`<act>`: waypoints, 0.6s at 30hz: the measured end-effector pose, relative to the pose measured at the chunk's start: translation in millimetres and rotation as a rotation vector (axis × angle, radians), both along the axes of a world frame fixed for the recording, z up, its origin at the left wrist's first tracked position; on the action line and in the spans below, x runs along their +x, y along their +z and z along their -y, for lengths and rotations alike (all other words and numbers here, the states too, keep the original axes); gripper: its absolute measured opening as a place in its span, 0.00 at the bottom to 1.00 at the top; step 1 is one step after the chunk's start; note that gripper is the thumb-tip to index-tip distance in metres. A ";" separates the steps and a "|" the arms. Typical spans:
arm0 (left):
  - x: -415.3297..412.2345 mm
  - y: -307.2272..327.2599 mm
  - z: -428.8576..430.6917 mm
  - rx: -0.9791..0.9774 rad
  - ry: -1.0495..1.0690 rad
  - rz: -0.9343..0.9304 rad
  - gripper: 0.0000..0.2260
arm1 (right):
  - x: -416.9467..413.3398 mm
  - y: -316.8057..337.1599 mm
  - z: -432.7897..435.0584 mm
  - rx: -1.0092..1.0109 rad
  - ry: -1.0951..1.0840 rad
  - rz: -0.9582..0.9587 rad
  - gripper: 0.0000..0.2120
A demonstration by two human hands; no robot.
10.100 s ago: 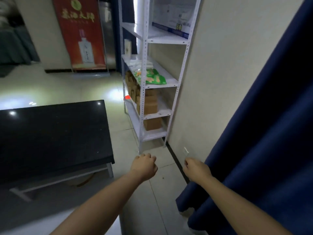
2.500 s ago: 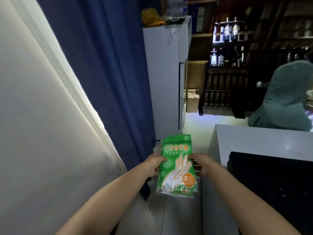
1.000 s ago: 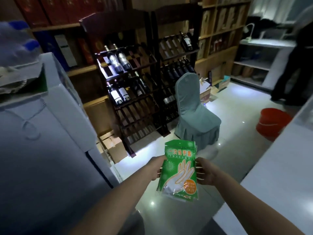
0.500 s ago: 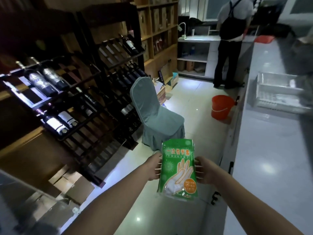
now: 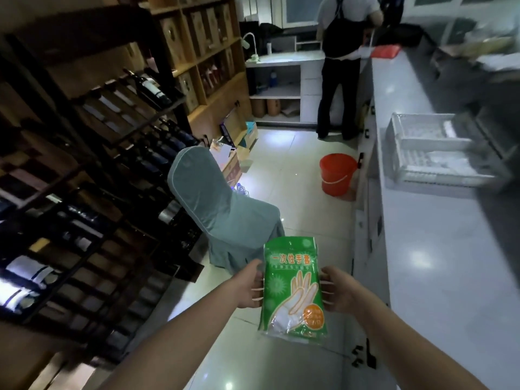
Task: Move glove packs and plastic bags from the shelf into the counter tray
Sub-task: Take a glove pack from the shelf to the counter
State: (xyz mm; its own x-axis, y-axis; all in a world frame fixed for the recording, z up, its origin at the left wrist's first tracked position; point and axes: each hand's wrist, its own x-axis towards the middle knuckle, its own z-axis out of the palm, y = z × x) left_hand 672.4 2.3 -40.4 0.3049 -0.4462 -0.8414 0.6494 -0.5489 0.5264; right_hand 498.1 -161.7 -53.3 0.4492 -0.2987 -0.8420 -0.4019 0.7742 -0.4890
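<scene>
A green glove pack (image 5: 292, 285) with a printed white hand hangs upright in front of me above the floor. My left hand (image 5: 249, 285) grips its left edge and my right hand (image 5: 336, 291) grips its right edge, fingers curled behind the pack. A white plastic tray (image 5: 416, 175) stands on the pale counter (image 5: 439, 263) ahead at the right, well beyond the pack. Something white lies inside the tray; I cannot tell what it is.
A chair in a teal cover (image 5: 222, 209) stands in the aisle left of the pack. An orange bucket (image 5: 337, 174) sits on the floor by the counter. Dark wine racks (image 5: 92, 170) line the left side. A person (image 5: 342, 60) stands at the aisle's far end.
The view has swung right and moved along the aisle; chair, bucket and tray are nearer. Both hands keep the same hold on the glove pack.
</scene>
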 end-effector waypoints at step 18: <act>102.1 10.1 303.9 -0.075 -0.606 0.052 0.21 | 49.7 14.3 164.2 -0.049 -0.618 -0.056 0.07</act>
